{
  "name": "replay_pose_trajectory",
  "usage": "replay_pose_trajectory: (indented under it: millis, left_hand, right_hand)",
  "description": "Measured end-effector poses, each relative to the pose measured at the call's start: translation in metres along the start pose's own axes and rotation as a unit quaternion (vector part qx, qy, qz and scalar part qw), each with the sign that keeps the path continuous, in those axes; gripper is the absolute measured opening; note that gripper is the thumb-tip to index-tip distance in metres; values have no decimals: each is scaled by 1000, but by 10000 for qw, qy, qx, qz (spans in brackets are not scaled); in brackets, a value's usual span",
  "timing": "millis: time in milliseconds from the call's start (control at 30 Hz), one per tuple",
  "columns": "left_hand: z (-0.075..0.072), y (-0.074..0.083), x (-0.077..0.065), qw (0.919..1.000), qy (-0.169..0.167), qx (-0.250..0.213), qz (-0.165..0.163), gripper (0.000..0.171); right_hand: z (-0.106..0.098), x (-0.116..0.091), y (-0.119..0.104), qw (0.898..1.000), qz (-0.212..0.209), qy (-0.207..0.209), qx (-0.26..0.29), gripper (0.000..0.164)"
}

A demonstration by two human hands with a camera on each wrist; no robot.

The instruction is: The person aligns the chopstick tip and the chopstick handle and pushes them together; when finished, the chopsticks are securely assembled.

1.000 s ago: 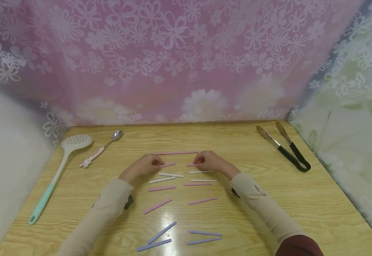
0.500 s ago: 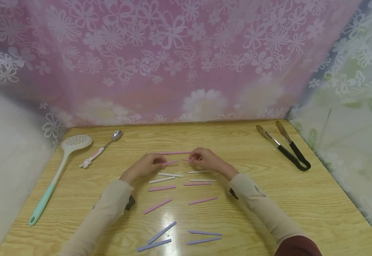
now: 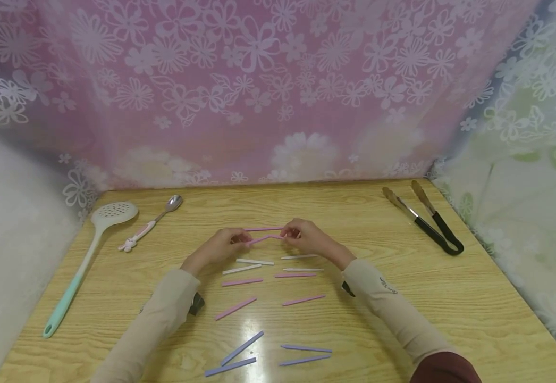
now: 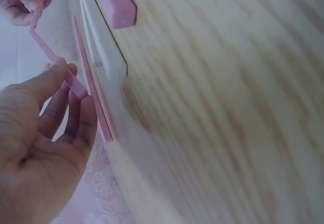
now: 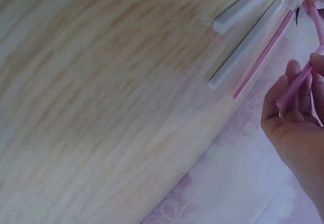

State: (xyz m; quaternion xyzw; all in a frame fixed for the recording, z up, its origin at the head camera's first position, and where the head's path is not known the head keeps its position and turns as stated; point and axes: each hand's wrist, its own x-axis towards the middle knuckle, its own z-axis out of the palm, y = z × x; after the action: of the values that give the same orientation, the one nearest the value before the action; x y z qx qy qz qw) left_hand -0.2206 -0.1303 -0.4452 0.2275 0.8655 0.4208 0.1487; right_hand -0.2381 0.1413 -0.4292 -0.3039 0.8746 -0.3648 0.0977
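The left hand pinched one pink stick and the right hand pinched a second pink stick. The hands were apart, but the stick tips seemed to meet between them, over the table, near twelve o'clock. The sticks made a bend there, so a hard push could make the tips slip. A loose pinch could let one twist or drop. The long pink stick lay just past them at twelve o'clock, so a finger could bump it. White sticks lay near, at seven o'clock, where a falling stick could knock them.
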Motion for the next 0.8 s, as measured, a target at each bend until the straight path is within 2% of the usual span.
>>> replay_pose_trajectory:
  millis: [133, 333, 533, 800]
  left_hand:
    - [-1, 0, -1, 9999, 116, -25, -64, 21]
    - [-2, -1, -1, 9996, 223, 140, 103, 27]
    - [-1, -1, 1, 9984, 405, 296, 261, 28]
    - [3, 3, -1, 9972, 741, -27, 135, 29]
  right_hand:
    - [-1, 0, 2, 9998, -11, 161, -103, 12]
    - [0, 1, 2, 9996, 94, 272, 8, 14]
    - [0, 1, 1, 9990, 29, 437, 4, 18]
    - [-1, 0, -1, 9968, -137, 782, 58, 16]
